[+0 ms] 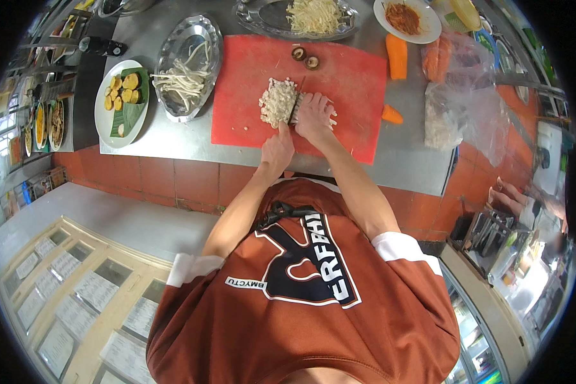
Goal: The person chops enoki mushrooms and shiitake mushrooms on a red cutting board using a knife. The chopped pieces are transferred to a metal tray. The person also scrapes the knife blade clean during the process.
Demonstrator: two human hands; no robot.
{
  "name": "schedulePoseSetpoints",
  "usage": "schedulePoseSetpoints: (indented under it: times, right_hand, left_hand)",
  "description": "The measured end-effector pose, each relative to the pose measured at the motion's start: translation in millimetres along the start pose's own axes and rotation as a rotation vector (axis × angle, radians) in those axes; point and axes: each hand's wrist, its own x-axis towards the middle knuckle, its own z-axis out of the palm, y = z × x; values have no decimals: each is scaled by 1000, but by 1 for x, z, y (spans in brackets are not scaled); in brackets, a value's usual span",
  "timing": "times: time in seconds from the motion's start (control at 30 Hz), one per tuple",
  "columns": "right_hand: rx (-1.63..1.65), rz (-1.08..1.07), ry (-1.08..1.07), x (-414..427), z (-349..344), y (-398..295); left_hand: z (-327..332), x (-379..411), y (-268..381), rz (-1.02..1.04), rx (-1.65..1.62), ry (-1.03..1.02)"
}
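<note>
A red cutting board [350, 77] lies on a steel table. My left hand [277, 146] grips the handle of a knife [295, 103], whose blade points away from me. Finely chopped white pieces, apparently mushroom, [277, 102] lie left of the blade. My right hand [313, 114] presses with bent fingers on a bundle of thin white strips [333, 116] just right of the blade. Two small dark mushroom caps [298, 54] sit near the board's far edge. To the left, a silver oval tray [215, 43] holds long white mushroom stems [185, 84].
A white oval plate [101, 108] with yellow slices on a leaf stands at the left. Beyond the board are a silver platter [264, 17] of pale shreds and a white plate [429, 24] of reddish food. Carrot pieces [396, 56] and plastic bags [461, 103] lie right. A person [533, 206] is far right.
</note>
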Motion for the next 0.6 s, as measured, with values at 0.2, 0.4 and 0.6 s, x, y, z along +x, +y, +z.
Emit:
schedulePoseSetpoints:
  times: [0.2,0.4,0.6]
  right_hand:
    - [0,4,-2,-3,-4,1]
    - [4,14,33,-2,6,1]
    - [17,3,-34,-2,-4,-2]
  left_hand:
    - [-15,-1,5,31,-18,64]
    - [-14,-9,10,45,-10,37]
    - [12,7,-5,54,49,59]
